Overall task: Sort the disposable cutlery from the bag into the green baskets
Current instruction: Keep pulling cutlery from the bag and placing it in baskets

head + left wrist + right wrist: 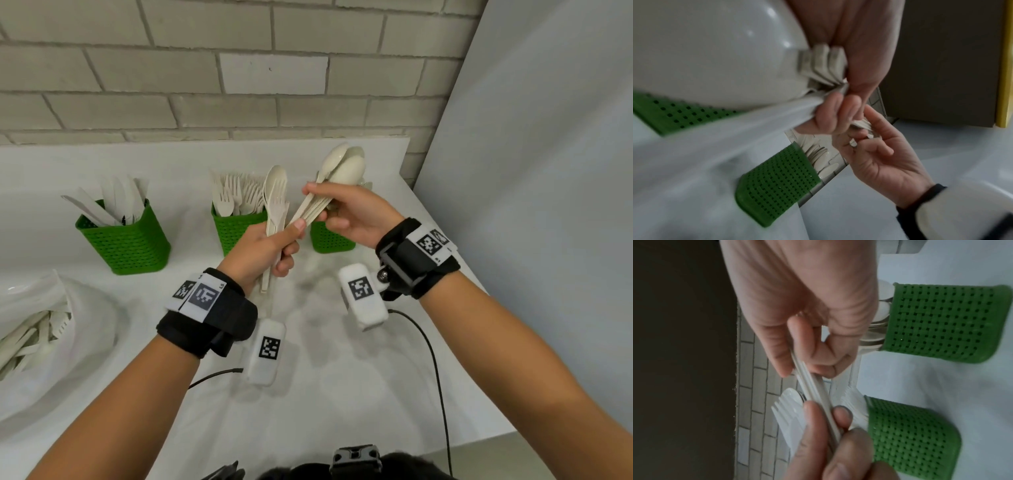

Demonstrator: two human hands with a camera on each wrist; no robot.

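Note:
My left hand grips a small bunch of beige cutlery, a fork and a spoon showing, heads up. Its thumb touches the handle ends of a bundle of spoons that my right hand pinches between thumb and fingers. Both hands hover above the middle green basket of forks and the right green basket of spoons. The left green basket holds knives. In the right wrist view the spoon handles run from my right fingers to my left hand.
A clear plastic bag with loose cutlery lies at the table's left edge. A brick wall stands behind the baskets, and a grey panel closes the right side. Cables trail from the wrist cameras over the white table.

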